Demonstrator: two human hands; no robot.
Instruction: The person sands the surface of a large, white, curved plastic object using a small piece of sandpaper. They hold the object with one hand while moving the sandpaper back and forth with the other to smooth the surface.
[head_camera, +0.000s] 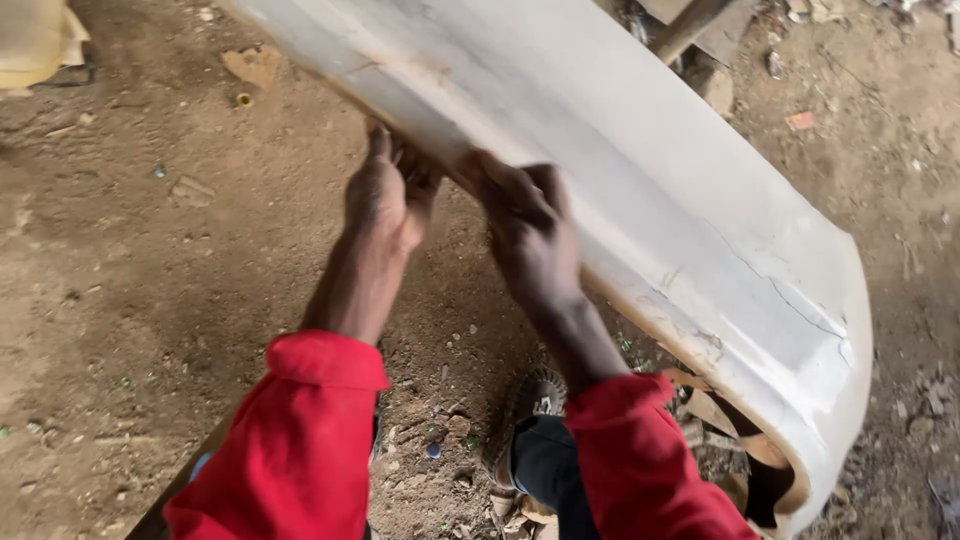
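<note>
Here two hands, left hand (385, 195) and right hand (530, 235), grip one white bumper (650, 170)

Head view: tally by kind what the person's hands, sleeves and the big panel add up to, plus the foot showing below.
White car bumper panel: 1
Bare hands on its lower edge, left hand and right hand: 2
Red sleeves: 2
Sandalled foot: 1
Total: 6

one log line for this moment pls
left hand: on bumper edge | right hand: gripping edge | white car bumper: tilted over dirt ground, cracked
</note>
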